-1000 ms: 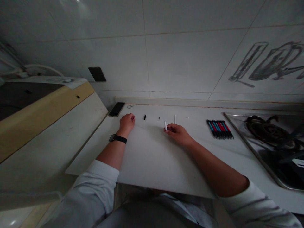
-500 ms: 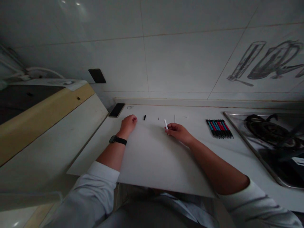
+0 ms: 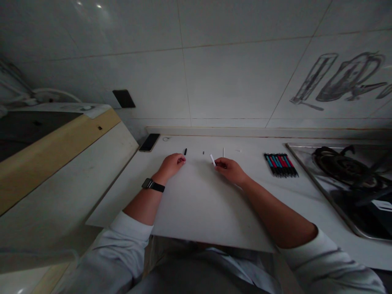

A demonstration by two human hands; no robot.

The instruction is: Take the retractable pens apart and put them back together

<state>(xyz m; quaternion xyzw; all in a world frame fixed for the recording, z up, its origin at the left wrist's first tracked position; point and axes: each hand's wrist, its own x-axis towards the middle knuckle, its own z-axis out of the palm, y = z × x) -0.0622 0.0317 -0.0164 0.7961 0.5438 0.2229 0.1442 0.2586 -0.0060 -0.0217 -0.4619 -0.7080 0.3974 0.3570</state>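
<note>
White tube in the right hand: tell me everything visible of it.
The white tube is slim, straight and plain, apparently plastic. The fingers of the right hand pinch its near end, hiding it; the far end sticks out free, tilted leftward and away from the person, over the white countertop. Any hollow is too small to tell.

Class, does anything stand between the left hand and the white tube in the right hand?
Nothing visible stands between the left hand and the white tube in the right hand; the tiny dark piece lies off that line, nearer the wall.
</note>
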